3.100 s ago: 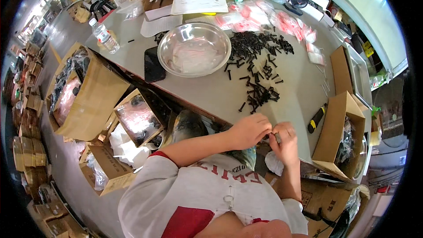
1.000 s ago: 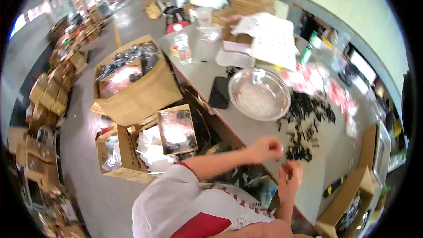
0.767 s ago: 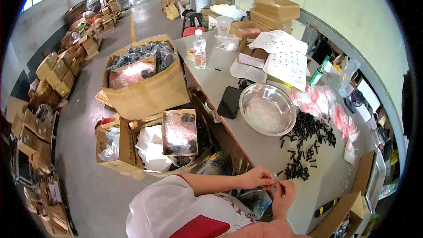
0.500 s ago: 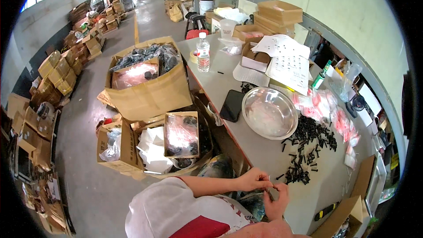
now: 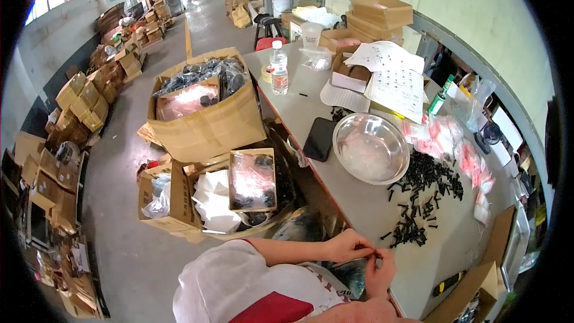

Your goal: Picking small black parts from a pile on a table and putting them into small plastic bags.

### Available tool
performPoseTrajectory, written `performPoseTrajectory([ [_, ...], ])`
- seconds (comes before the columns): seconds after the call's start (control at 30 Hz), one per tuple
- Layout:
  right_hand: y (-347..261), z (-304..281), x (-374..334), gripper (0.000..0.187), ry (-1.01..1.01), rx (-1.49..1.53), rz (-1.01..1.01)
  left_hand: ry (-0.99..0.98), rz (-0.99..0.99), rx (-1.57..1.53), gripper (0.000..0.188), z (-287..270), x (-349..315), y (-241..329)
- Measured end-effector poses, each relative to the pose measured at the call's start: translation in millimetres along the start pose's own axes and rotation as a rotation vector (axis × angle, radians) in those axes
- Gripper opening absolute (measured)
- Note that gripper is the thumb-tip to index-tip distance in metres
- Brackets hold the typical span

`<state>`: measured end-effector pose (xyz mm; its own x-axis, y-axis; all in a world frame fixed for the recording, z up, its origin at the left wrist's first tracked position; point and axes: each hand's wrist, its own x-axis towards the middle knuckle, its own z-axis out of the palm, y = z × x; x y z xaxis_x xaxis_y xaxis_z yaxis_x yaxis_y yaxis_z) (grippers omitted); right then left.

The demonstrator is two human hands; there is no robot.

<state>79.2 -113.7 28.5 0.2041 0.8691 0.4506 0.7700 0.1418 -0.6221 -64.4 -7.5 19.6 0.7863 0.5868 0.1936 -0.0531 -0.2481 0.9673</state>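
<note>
Black screws (image 5: 427, 173), silver bowl (image 5: 391, 143), grey table (image 5: 359, 206)

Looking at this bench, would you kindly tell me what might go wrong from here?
1. The left hand and right hand come together at the edge of the grey table; anything small between their fingertips, too hidden to identify, might drop off.
2. The black rectangular phone lies close to that edge, so a knock could send it over.
3. The clear plastic bottle with a white cap stands near it too and might tip if bumped.
</note>
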Motion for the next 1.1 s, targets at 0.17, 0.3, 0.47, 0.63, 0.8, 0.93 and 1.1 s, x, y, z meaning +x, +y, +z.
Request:
performPoseTrajectory([
  [0.17,0.2,-3.3,1.3,0.016,-0.021,-0.039,-0.072,-0.003,-0.049,-0.052,0.019,3.4,-1.6,7.2],
  [0.3,4.4,-2.4,-4.5,0.018,0.014,-0.051,-0.074,-0.029,-0.221,-0.417,0.021,5.4,0.4,-9.6],
  [0.47,4.7,-3.5,-7.5,0.018,-0.006,-0.063,-0.083,-0.051,-0.269,-0.53,0.022,7.0,-1.6,-17.0],
  [0.63,-0.2,-2.7,-5.7,0.019,0.032,-0.052,-0.145,0.01,-0.227,-0.508,0.022,11.4,-1.9,-24.0],
  [0.8,3.2,1.6,-12.4,0.019,-0.003,-0.002,-0.043,0.047,-0.096,0.042,0.021,6.2,-3.7,-11.2],
  [0.93,1.8,3.6,-13.1,0.013,-0.007,0.004,-0.013,-0.019,-0.094,0.072,0.02,6.0,-4.5,-15.9],
  [1.1,4.5,3.9,-12.3,0.007,-0.006,-0.034,0.009,0.024,0.043,0.065,0.019,8.6,-6.3,-17.6],
])
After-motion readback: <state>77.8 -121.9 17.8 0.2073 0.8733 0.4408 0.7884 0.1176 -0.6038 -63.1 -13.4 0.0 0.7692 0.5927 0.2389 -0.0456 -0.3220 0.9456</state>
